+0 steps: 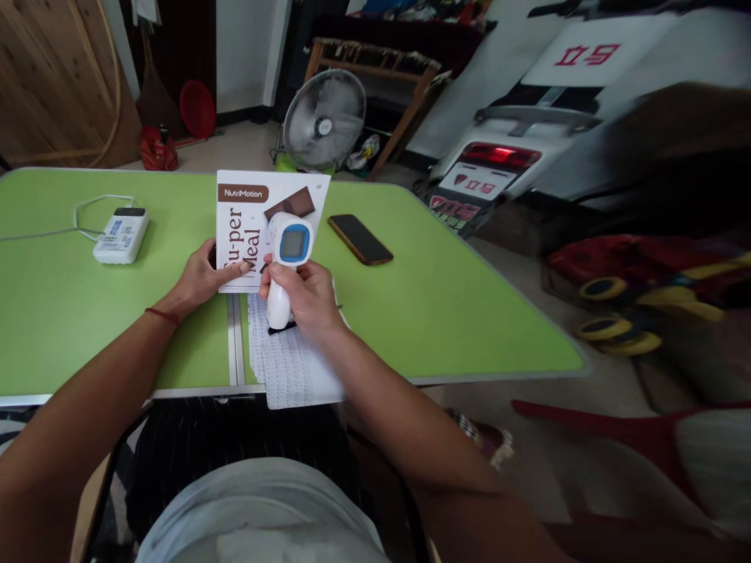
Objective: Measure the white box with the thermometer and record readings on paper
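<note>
In my right hand (308,293) is a white infrared thermometer (279,306) with a blue-rimmed screen; my fingers wrap round its handle. The screen faces me and I cannot read any figures on it. Just beyond stands a white NutriMotion box (242,215) with brown print. My left hand (205,274) grips its lower left edge, thumb across the front and fingers hidden behind. The thermometer covers part of the box's right side. Beneath my right hand, printed paper sheets (287,367) lie on the green table (458,313) and hang over its near edge.
A phone (360,239) lies right of the box. On the left sits a white power adapter (122,236) with a cable. Past the table are a floor fan (325,121), a red basin (198,109) and a white scooter (493,164).
</note>
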`<state>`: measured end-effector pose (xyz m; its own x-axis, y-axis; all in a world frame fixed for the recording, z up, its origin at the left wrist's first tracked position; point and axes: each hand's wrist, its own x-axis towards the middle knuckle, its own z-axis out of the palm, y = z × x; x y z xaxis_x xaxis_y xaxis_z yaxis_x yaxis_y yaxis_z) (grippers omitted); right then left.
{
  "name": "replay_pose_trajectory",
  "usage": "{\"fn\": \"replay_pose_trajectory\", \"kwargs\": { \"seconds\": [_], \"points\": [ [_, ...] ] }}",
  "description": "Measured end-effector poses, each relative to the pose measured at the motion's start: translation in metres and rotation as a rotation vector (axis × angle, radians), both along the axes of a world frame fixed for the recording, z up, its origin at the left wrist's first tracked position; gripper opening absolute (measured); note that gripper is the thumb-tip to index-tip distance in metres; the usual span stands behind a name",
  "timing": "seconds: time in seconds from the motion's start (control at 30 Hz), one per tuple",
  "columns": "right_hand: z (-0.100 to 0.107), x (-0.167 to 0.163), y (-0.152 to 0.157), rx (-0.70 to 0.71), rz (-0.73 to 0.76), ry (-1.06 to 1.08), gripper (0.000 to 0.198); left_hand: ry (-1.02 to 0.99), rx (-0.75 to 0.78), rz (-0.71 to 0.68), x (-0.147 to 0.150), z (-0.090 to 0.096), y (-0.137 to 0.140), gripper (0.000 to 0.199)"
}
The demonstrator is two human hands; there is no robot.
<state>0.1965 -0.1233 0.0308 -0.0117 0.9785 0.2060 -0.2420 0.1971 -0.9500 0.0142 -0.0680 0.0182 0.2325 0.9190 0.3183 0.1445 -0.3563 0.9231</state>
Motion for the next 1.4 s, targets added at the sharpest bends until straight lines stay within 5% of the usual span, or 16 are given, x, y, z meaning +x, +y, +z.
{"fn": "replay_pose_trajectory", "kwargs": {
  "seconds": [1.4],
  "points": [
    [-0.0009, 0.0006, -0.0021, -0.022, 0.012, -0.062, 0.044, 0.021, -0.004, -0.010, -0.0025, 0.0010, 0.0007, 0.063]
  ]
}}
